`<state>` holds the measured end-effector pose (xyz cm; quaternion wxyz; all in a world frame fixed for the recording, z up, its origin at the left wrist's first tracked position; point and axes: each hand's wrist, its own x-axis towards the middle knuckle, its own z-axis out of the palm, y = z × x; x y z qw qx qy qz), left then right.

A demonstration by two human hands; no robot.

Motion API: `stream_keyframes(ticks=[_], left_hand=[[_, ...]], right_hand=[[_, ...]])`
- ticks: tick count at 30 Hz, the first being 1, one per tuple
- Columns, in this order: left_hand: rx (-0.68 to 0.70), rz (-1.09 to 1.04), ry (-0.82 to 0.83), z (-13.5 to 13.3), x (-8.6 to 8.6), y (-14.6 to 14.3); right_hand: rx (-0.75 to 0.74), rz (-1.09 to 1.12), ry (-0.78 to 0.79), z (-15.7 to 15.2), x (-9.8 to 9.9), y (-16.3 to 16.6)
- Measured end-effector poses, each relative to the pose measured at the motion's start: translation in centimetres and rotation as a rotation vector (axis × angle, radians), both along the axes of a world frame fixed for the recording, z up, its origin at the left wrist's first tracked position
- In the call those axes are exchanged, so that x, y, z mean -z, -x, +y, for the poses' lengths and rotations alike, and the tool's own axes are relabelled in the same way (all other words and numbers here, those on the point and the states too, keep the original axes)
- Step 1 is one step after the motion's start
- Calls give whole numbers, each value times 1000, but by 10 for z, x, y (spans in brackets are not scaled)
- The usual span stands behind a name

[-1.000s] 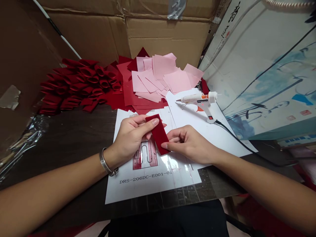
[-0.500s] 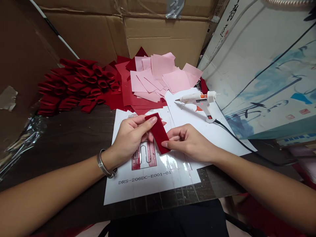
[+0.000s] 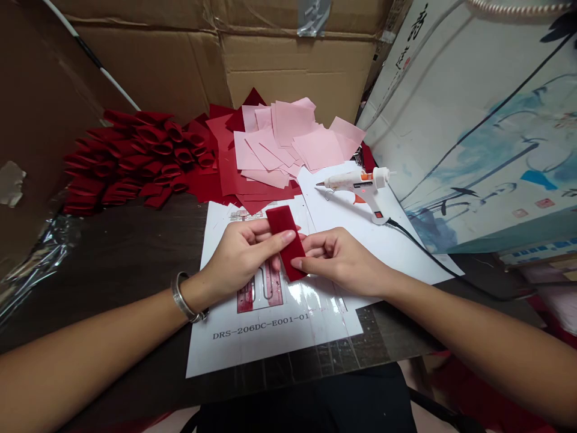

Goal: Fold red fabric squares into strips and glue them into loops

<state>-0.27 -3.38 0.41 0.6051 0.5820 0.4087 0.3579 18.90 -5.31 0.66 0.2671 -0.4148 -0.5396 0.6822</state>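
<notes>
Both of my hands grip a narrow, flat strip of red felt-like material [image 3: 280,221], tilted a little above a printed sheet. My left hand [image 3: 247,252] pinches it at its left side, thumb lying across the middle of the front. Near the lower right end, my right hand [image 3: 336,258] clasps it between thumb and fingers. The fingers behind the strip are partly hidden. Below lies the glossy white sheet [image 3: 220,355], with a printed drawing and the text DRS-206DC-E001-01. To the right rests a white glue gun [image 3: 356,181] on white paper [image 3: 396,252].
Folded red tubes [image 3: 139,150] are heaped at the back left. Loose pink squares [image 3: 315,147] lie over red sheets [image 3: 228,162] in the centre back. A cardboard wall [image 3: 297,66] stands behind, a painted white panel [image 3: 478,138] at right. The glue gun's black cord [image 3: 428,252] runs right.
My left thumb has slid down from the strip's upper end to its middle. The strip stands slightly more upright. My right hand keeps its hold, and the view has shifted slightly.
</notes>
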Motion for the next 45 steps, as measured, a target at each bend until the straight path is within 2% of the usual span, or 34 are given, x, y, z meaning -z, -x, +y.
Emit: stream_keyframes(ticks=[10,17,21,25,30,36,41,45], left_hand=[[-84,13,13,-1,1,-4],[-157,-77,61,2,4,-2],[-194,-129,67,6,7,0],[-213,-158,62,7,7,-1],[-172,-109,52,4,3,-3],[-109,-119,26,3,4,-1],[5,-123,-29,4,7,4],[2,-47,-76,3,8,4]], right_hand=[[70,-5,-54,1,-3,2],[-58,-83,-31,0,-8,0],[-53,-169,15,1,-4,-2],[-58,-106,-7,3,-3,-4],[-15,0,-73,2,-7,-5],[35,26,-10,3,-8,-4],[65,104,23,6,-12,-3],[42,68,16,5,-11,-5]])
